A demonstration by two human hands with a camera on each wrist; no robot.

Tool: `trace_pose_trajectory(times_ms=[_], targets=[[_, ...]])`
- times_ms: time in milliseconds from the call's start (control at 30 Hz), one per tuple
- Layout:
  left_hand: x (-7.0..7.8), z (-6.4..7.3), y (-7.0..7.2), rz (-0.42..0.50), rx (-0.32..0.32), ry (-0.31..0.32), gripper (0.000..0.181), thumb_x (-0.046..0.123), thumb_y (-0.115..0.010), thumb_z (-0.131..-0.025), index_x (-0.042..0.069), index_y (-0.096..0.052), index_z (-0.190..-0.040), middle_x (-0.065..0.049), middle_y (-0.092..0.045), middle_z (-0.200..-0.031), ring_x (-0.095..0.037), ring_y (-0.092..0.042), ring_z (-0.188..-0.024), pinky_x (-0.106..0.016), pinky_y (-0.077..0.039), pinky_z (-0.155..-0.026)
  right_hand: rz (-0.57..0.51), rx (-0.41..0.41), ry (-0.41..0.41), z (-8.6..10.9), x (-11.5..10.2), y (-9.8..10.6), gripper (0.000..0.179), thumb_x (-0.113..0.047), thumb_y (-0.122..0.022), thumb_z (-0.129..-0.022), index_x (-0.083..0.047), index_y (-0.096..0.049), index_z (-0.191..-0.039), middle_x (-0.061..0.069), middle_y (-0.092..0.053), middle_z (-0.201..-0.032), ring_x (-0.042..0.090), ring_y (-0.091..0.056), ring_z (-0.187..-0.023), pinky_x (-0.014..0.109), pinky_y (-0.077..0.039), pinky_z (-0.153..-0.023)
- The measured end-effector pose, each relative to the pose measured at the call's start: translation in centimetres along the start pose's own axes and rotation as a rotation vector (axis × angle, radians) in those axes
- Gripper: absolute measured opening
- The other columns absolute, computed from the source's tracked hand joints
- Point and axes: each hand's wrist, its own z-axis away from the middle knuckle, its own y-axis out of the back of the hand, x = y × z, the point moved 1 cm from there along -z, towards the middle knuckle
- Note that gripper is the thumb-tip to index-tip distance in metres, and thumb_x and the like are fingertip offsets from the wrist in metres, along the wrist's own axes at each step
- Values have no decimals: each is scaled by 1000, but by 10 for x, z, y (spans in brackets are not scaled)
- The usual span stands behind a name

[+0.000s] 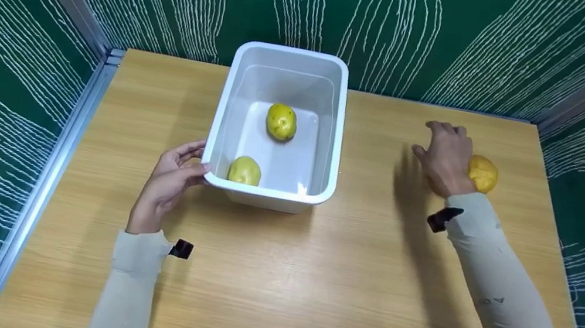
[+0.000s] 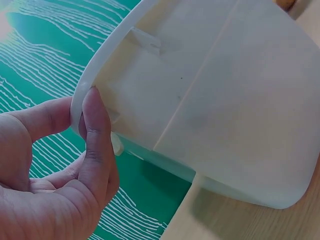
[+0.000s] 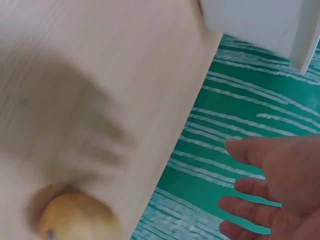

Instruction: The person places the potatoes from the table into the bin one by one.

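A deep white plastic bin [image 1: 337, 136] stands on the table. My left hand [image 1: 171, 176] pinches its rim at the near left corner, with the thumb and index finger on either side of the lip in the left wrist view. Inside the bin lie two yellow potatoes, one near the middle [image 1: 281, 122] and a paler one [image 1: 245, 171] by the near wall. My right hand [image 1: 447, 157] hovers over the right part of the table, holding nothing, its fingers loosely spread. Beside its wrist rests an orange-yellow potato [image 1: 483, 173], partly covered by that wrist in the head view.
The wooden table [image 1: 342, 291] is bounded by green panels [image 1: 386, 31] with white wavy lines at the back and sides. A metal rail [image 1: 41, 193] runs along the left edge. Each wrist wears a small black camera.
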Motion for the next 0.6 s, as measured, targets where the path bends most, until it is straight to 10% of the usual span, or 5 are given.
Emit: trace_pose_trajectory(times_ms=[600], targets=[[0, 0, -1, -7, 16, 12, 60, -15, -60, -95, -11, -43, -152, -13, -53, -124, -15, -68, -87, -25, -66, -78, 45, -146, -27, 26, 54, -7, 77, -23, -84, -89, 8, -47, -149, 38, -46, -151, 60, -33, -137, 75, -27, -116]])
